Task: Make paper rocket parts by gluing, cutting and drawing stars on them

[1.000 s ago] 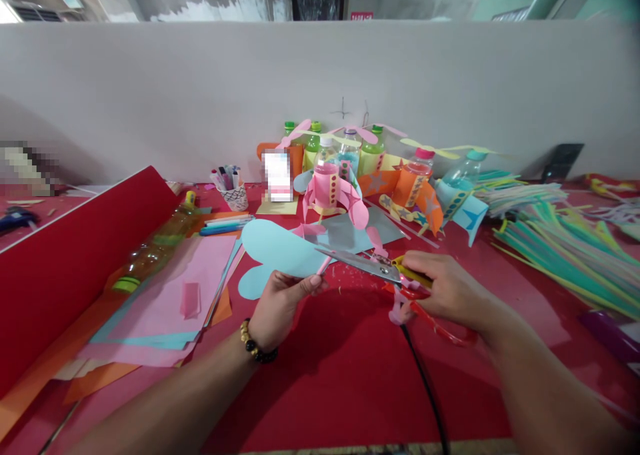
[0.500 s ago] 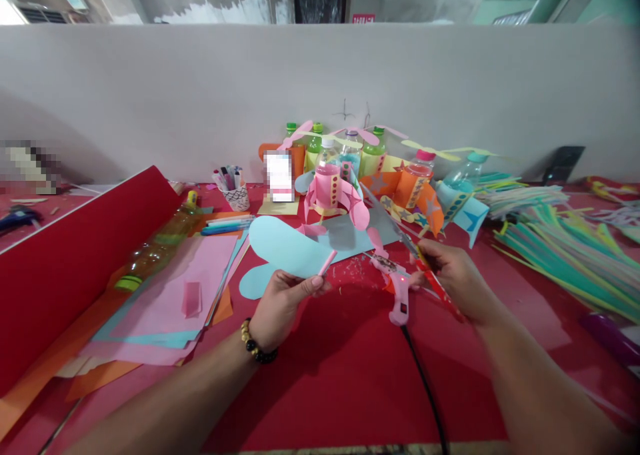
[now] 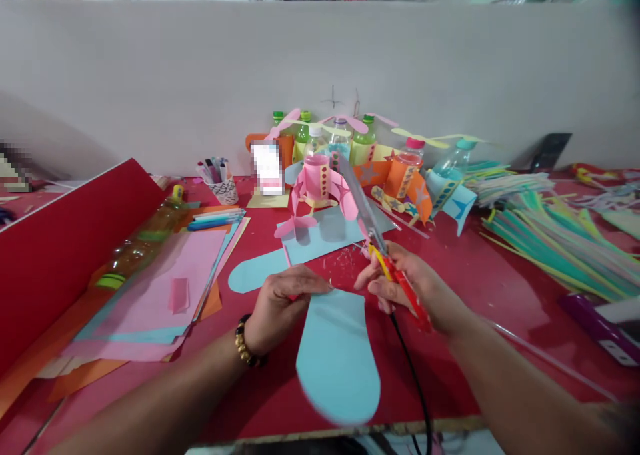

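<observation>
My left hand point(image 3: 283, 301), a beaded bracelet at its wrist, is closed, its fingers at the top edge of a light blue rounded paper piece point(image 3: 340, 361). A thin pink stick point(image 3: 287, 255) pokes up from behind the same hand. Scissors point(image 3: 380, 248) with red and yellow handles are gripped in my right hand point(image 3: 400, 285), their blades together and pointing up and left. Another light blue paper piece point(image 3: 257, 271) lies behind my left hand. Below my right hand runs a black cord point(image 3: 413, 368); the pink glue gun is mostly hidden by that hand.
Bottle rockets with paper fins and propellers, one of them pink point(image 3: 317, 175), stand along the partition. Paper sheets point(image 3: 150, 301), a lying bottle point(image 3: 145, 241) and a pen cup point(image 3: 223, 188) are left. Bundled coloured strips point(image 3: 555, 241) and a purple object point(image 3: 595, 328) lie right.
The light blue piece has come forward to the table's front, under my left fingers. The pink stick has swung to upright. My right hand with the scissors has moved left, covering the glue gun.
</observation>
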`<control>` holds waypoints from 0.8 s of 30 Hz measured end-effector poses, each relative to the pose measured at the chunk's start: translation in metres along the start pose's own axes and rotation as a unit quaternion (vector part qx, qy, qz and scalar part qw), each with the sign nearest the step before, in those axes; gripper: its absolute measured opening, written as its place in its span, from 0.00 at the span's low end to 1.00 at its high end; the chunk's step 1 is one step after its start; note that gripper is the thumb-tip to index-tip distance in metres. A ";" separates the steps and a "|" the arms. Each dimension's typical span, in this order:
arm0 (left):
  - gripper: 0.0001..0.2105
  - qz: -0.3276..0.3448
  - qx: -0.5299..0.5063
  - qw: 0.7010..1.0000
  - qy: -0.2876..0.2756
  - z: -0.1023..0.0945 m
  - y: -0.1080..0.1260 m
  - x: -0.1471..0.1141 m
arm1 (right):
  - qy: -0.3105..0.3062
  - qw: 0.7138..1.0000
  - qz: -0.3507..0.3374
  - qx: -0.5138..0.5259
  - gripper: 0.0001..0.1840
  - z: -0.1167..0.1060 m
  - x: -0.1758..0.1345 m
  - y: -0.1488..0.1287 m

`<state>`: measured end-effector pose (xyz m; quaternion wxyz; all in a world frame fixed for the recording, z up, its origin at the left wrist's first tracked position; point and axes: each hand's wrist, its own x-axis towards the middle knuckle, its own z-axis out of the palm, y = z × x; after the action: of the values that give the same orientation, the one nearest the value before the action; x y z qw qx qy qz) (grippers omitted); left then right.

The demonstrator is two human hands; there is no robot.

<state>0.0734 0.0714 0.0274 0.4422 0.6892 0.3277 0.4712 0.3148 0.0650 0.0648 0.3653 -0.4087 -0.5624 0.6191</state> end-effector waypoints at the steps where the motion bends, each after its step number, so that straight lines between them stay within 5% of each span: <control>1: 0.08 0.008 0.002 1.000 -0.007 0.001 0.001 0.000 | -0.008 1.000 0.003 -0.010 0.18 0.000 0.001 0.002; 9: 0.10 -0.044 -0.034 0.998 0.000 0.005 0.002 -0.001 | -0.024 0.994 -0.002 -0.109 0.17 0.008 0.002 0.006; 12: 0.18 -0.128 -0.142 0.981 0.032 0.007 0.001 0.000 | -0.015 0.998 0.018 -0.052 0.19 0.010 0.004 0.007; 16: 0.11 -0.212 -0.247 0.945 0.015 0.004 0.002 0.005 | 0.008 0.999 0.029 0.032 0.24 0.011 0.006 0.008; 24: 0.18 -0.216 -0.288 0.932 0.044 -0.012 0.006 0.009 | 0.122 0.987 0.002 0.106 0.25 0.010 0.007 0.010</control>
<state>0.0658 0.0808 0.0381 0.6979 0.4233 0.3381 0.4684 0.3030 0.0668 0.0541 0.4713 -0.4411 -0.4438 0.6215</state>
